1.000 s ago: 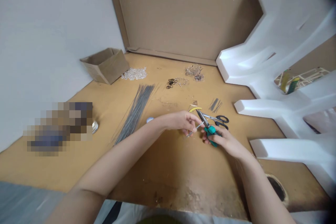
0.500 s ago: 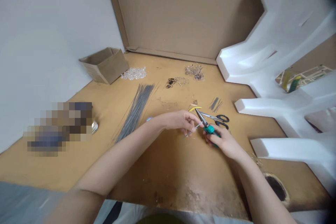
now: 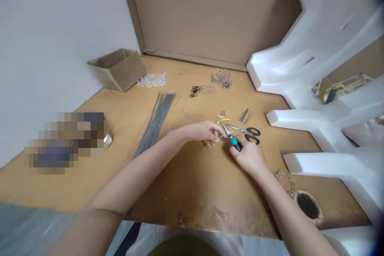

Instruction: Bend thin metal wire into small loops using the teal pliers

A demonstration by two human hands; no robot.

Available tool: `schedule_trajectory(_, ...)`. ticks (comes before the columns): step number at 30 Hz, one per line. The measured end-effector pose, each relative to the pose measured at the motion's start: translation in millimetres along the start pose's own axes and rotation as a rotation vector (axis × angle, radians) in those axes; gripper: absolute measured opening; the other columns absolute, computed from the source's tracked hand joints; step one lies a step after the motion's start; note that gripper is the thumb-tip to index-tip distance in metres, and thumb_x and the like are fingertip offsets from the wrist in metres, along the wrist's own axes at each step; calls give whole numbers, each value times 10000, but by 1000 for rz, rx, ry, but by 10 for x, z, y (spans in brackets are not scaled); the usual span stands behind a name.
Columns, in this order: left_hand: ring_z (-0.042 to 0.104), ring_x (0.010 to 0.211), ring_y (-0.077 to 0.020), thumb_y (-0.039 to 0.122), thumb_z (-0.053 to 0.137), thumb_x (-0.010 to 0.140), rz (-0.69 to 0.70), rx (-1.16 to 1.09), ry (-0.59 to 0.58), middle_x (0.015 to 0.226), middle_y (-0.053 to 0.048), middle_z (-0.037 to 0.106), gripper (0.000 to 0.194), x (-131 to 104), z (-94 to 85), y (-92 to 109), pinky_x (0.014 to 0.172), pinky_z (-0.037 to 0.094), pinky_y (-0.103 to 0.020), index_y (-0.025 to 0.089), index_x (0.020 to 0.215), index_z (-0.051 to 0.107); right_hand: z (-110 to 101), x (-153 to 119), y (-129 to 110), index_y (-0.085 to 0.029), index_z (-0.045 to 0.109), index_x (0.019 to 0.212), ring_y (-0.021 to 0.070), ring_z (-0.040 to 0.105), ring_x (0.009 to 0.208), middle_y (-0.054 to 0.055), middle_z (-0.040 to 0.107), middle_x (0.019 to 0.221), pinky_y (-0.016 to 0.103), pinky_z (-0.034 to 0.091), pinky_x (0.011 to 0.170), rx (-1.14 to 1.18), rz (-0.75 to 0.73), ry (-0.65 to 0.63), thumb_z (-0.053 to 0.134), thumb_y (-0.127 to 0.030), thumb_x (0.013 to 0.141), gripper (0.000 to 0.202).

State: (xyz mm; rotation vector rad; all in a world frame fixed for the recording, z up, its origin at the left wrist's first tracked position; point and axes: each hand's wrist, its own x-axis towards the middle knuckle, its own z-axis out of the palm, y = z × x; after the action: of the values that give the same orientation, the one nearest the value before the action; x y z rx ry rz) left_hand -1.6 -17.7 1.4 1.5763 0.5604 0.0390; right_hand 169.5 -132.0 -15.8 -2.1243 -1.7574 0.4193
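Observation:
My left hand [image 3: 210, 133] is closed, its fingertips pinching a short thin grey wire [image 3: 221, 137]. My right hand [image 3: 248, 154] wraps around long-nose pliers [image 3: 233, 140] with teal-and-black handles. Their pointed metal jaws reach up and left past the left fingertips, close to the wire; whether they grip it I cannot tell. Just beyond the hands lie black-handled scissors [image 3: 253, 131] and a yellow curved handle [image 3: 225, 120], partly hidden by the pliers. A bundle of long grey wires [image 3: 157, 122] lies left of my left hand, and some short cut wires [image 3: 246, 116] lie behind the scissors.
An open cardboard box [image 3: 123, 73] stands at the back left beside a heap of small clear pieces [image 3: 152, 80]. Black rings [image 3: 195, 91] and tangled metal bits [image 3: 222, 79] lie farther back. White moulded prongs [image 3: 309, 163] jut in from the right, near a round hole [image 3: 308, 205].
Both hands have shifted slightly left and up in view with the pliers and wire. The pliers have turned in the right hand, and the handles look closer together.

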Motion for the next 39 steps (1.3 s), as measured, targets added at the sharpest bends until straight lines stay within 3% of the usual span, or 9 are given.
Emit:
schedule_trajectory(3, 558, 566, -78, 86, 496, 684, -6, -3, 3, 640, 20, 533, 331, -4, 8, 21, 535, 455, -187, 154, 993, 593, 6, -3, -1, -216, 544, 765, 158, 476, 525, -15, 499, 553, 236, 334, 518, 10, -13, 27, 473, -311, 694, 139)
schedule_trajectory(7, 520, 510, -63, 77, 481, 698, 36, 67, 20, 600, 24, 538, 332, -61, 19, 123, 513, 432, -176, 144, 1002, 599, -44, 1, 29, -206, 536, 758, 135, 464, 534, -32, 491, 570, 229, 354, 536, 205, -72, -30, 474, -258, 706, 97)
schedule_trajectory(12, 512, 515, -61, 63, 471, 706, 82, 81, -37, 606, 24, 543, 351, -137, 35, 243, 516, 416, -169, 140, 1022, 602, -149, 4, 68, -181, 540, 848, 141, 516, 645, -8, 560, 711, 265, 409, 645, 609, -172, -257, 489, -234, 735, 135)
schedule_trajectory(15, 512, 519, -62, 76, 480, 715, 73, 35, -60, 615, 18, 546, 336, -141, 39, 238, 513, 411, -170, 130, 1025, 598, -190, 5, 74, -167, 551, 897, 152, 547, 704, 15, 580, 778, 296, 425, 706, 822, -156, -414, 505, -229, 730, 184)
schedule_trajectory(22, 525, 542, -65, 92, 490, 724, 77, -26, -109, 621, 17, 552, 327, -104, 24, 165, 516, 402, -168, 144, 1029, 596, -210, 11, 74, -153, 561, 933, 159, 560, 709, 42, 582, 831, 308, 431, 690, 916, -106, -513, 516, -220, 720, 228)
schedule_trajectory(28, 531, 538, -66, 82, 480, 711, 49, -26, -99, 615, 25, 550, 356, -111, 25, 173, 524, 415, -176, 159, 1039, 592, -202, -5, 63, -162, 560, 860, 153, 535, 669, 15, 584, 745, 285, 425, 665, 629, -156, -316, 492, -234, 729, 164)
schedule_trajectory(35, 535, 543, -62, 79, 493, 701, 69, -20, -63, 605, 28, 532, 332, -162, 44, 250, 508, 410, -159, 150, 1005, 603, -221, -72, -25, -204, 571, 802, 137, 476, 515, -30, 522, 565, 235, 363, 520, 161, -86, -82, 467, -252, 705, 150)
schedule_trajectory(39, 537, 540, -68, 77, 496, 698, 71, -22, -27, 604, 26, 534, 321, -153, 65, 254, 514, 421, -172, 142, 993, 604, -179, -85, -70, -210, 594, 882, 201, 557, 623, 36, 622, 701, 269, 371, 564, -184, -51, 162, 491, -304, 686, 240)
